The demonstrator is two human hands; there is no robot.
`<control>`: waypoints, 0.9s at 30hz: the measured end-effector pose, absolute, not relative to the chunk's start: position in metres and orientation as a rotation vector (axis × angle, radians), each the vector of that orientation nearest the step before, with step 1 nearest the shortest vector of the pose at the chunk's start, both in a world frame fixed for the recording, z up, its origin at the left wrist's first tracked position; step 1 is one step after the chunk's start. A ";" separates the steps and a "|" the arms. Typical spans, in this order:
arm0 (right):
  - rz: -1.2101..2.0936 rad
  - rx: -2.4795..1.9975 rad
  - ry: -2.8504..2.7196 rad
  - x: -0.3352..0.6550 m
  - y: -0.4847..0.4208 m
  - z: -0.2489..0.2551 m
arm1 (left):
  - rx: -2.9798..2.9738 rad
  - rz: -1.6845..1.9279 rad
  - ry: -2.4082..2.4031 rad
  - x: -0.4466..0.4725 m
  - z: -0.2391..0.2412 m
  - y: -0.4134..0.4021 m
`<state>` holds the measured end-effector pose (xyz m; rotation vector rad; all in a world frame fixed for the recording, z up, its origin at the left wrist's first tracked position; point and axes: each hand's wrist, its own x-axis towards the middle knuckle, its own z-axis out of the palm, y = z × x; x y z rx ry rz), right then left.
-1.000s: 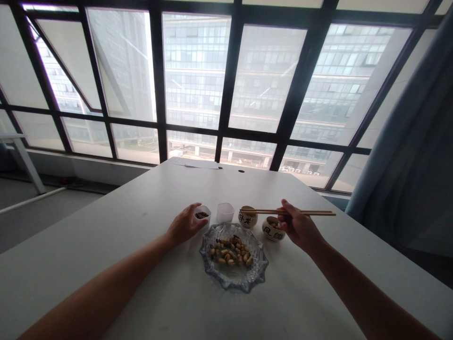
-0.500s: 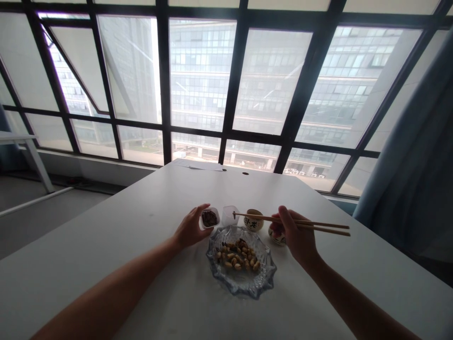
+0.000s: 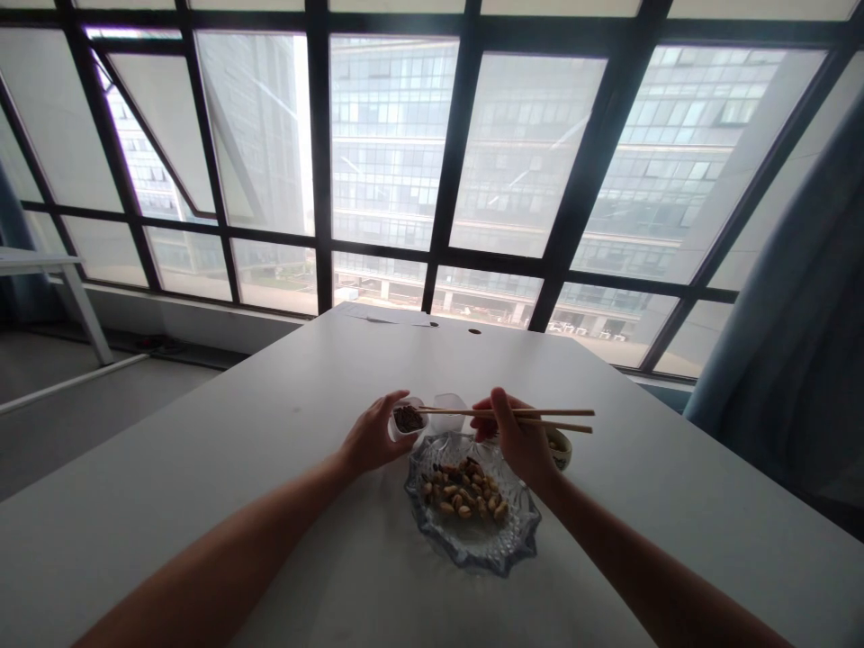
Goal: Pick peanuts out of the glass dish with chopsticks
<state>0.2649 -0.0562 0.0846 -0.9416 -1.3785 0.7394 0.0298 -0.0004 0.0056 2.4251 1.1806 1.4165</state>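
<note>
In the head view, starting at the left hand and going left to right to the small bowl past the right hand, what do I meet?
Left hand, translucent plastic cup of dark pieces, second translucent plastic cup, right hand, small round pale bowl.

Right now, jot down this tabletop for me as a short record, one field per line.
Left grip: thumb and fingers around a small clear cup
Cup contents: dark seed-like pieces
Right grip: holding two chopsticks
Chopstick tips: at the held cup; too small to tell whether they pinch anything
Second clear cup: beside the held cup, partly behind the chopsticks
Glass dish: nearer the person, with nuts in it
Small bowl: partly hidden by the right grip
Surface: white table
</note>
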 end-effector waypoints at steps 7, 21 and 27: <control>0.692 -0.963 -1.662 0.298 -0.085 0.081 | 2.327 1.319 1.341 0.031 0.006 0.004; 0.295 -0.874 -2.139 0.301 -0.105 0.079 | 2.300 1.196 1.485 0.030 0.006 0.004; 0.239 -0.755 -2.324 0.298 -0.110 0.079 | 2.304 1.142 1.521 0.031 0.006 0.004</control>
